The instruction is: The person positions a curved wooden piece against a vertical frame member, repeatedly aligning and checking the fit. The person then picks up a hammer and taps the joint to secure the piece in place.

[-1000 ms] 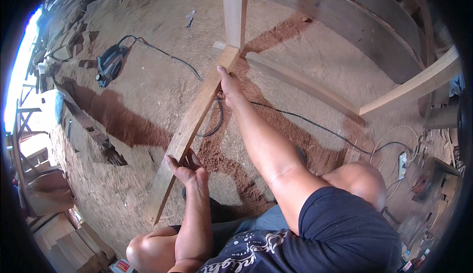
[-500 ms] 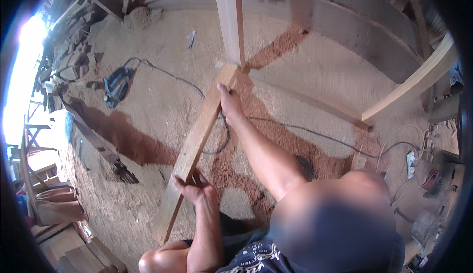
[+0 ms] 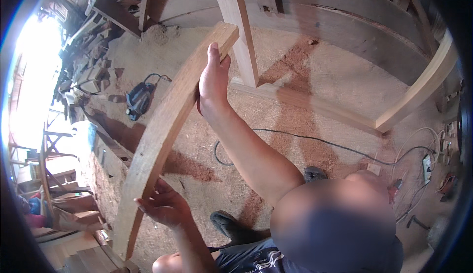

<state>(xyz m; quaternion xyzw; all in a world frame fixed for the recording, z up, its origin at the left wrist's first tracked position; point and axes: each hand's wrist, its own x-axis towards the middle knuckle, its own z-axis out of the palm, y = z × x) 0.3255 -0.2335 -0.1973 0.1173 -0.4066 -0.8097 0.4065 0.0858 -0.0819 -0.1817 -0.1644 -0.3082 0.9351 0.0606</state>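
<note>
Whereas half a second ago its far end appeared at the foot of the upright post [image 3: 245, 53], the wooden beam [image 3: 170, 115] is now raised aslant above the dusty floor [image 3: 276, 174], its upper end overlapping the post higher up and the lower rail [image 3: 320, 108] more exposed. The right hand [image 3: 215, 85], arm stretched forward, is clamped on the beam's upper part, thumb pointing up along it; nearer the body, the left hand [image 3: 165, 204] pinches its lower edge, some fingertips hidden behind.
</note>
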